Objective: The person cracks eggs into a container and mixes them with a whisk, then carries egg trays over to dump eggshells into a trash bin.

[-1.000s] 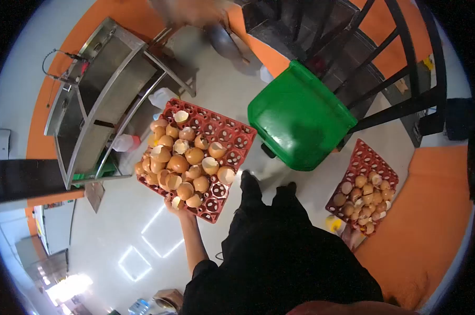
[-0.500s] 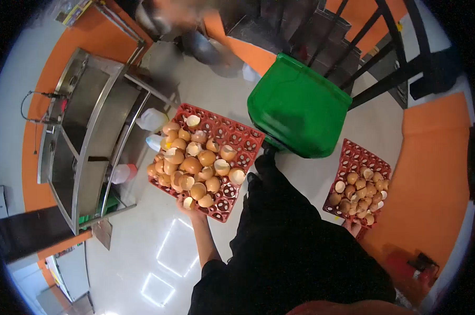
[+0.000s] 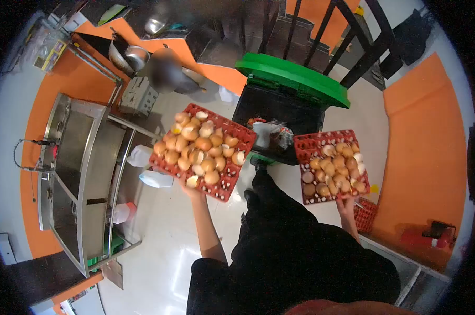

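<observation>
My left hand (image 3: 191, 191) grips the near edge of a red egg tray (image 3: 228, 184), its fingers partly hidden beneath. Broken brown eggshells (image 3: 203, 143) are heaped on that tray. A second red egg tray (image 3: 310, 143), also piled with cracked eggshells (image 3: 338, 167), is held at its near edge by my right hand (image 3: 345, 203). Between and beyond the two trays stands a bin (image 3: 279, 107) with its green lid (image 3: 295, 79) raised. Crumpled plastic and other waste (image 3: 271, 134) show inside it. My foot (image 3: 258, 161) is at the bin's base.
A steel sink unit (image 3: 90, 157) runs along the left, with plastic jugs (image 3: 156, 179) on the floor beside it. Black railings (image 3: 321, 37) rise behind the bin. A red basket (image 3: 365, 214) and an orange wall (image 3: 418, 157) are at right.
The bin's green lid has swung up, exposing the waste inside. My right hand has raised its tray and brought it left toward the bin. The left tray stays held at nearly the same spot.
</observation>
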A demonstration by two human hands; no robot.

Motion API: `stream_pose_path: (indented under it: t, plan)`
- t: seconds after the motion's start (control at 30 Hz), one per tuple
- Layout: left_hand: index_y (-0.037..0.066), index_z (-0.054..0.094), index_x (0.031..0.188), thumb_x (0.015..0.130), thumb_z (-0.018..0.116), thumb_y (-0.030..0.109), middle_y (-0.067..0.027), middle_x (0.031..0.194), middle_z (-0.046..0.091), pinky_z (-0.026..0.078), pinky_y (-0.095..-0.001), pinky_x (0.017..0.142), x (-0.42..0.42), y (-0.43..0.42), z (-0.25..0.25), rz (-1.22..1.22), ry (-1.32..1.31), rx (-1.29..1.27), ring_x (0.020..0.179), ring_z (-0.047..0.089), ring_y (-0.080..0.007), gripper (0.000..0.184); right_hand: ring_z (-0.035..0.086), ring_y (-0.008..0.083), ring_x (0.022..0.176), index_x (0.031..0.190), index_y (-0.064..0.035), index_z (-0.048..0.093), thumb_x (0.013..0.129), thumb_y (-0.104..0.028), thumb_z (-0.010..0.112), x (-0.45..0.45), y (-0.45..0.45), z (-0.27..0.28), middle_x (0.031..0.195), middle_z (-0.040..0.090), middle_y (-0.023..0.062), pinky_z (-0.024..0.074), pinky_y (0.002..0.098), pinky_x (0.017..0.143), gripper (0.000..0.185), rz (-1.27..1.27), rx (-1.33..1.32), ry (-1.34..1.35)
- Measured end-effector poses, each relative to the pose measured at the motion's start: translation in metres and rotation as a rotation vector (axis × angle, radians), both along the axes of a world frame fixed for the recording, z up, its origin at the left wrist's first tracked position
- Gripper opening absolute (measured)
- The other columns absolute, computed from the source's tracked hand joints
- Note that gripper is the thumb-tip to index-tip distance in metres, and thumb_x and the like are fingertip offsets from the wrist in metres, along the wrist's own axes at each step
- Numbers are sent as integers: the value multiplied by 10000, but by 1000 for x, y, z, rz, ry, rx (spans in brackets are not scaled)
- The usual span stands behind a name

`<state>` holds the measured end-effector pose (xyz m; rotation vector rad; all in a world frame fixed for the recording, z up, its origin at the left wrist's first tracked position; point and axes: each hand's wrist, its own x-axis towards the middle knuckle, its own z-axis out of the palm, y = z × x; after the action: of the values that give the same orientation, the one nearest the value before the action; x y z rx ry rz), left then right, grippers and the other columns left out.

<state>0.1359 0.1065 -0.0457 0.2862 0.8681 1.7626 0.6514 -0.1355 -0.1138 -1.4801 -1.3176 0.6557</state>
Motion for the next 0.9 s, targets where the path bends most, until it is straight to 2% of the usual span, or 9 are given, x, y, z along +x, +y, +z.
stream_pose_path:
  t: [0.03,0.1,0.2,0.3,0.47,0.57,0.63,0.77,0.9]
  plan:
    - [9,448,1079,748,435,230,-113,1019,532,431,-377,810,7,14,6,-54,-85,-21,955,517,-256,398,458,134,805,883,-51,389,769,53,458,-11,25,6,889,463,68,399,278,727,170,29,76,140]
    - [-32,552,874,732,494,158,-99,835,565,456,-310,650,20,51,9,51,57,-106,736,547,-189,244,486,135,750,788,-49,422,669,109,446,-26,88,-10,809,478,57,439,258,646,200,77,-49,1104]
    - [-41,579,664,686,559,126,-64,663,561,407,-272,530,67,62,42,114,504,11,585,498,-133,170,480,151,607,701,-59,431,561,99,430,-88,150,67,681,466,40,447,240,543,211,-335,-203,1270]
    - [-46,593,651,666,585,207,-85,541,552,387,-312,490,107,61,60,26,878,-30,504,480,-130,254,448,151,510,687,-53,448,581,87,431,-87,187,43,630,471,29,426,249,501,176,-436,-144,1016]
    - [38,601,667,635,589,364,-184,668,588,444,-407,566,156,70,89,-148,1530,-161,620,569,-344,328,486,121,574,780,-30,532,681,4,480,-130,238,39,702,522,18,396,248,497,117,-522,39,741]
    - [45,599,685,641,583,361,-178,679,590,452,-414,586,177,63,83,-149,1706,-13,635,573,-335,319,503,120,630,847,-24,548,694,-47,519,-158,235,72,755,545,13,397,262,544,158,-499,-2,665]
    - [49,599,704,646,569,372,-180,697,593,452,-421,607,182,57,85,-286,1708,-34,668,575,-338,329,500,117,658,849,-18,544,692,-62,532,-159,241,68,767,547,15,397,269,585,163,-366,169,769]
    - [15,592,710,658,540,394,-185,685,594,448,-416,636,184,63,97,-388,1733,-101,670,577,-344,386,492,105,713,871,-5,537,691,-84,544,-160,238,107,784,544,18,387,266,643,197,-522,91,-110]
    - [6,589,699,672,515,410,-180,648,591,446,-402,626,157,113,83,-549,1360,-121,654,585,-318,412,498,98,706,889,0,547,708,-19,500,-126,213,135,813,557,29,400,241,628,188,-355,-113,111]
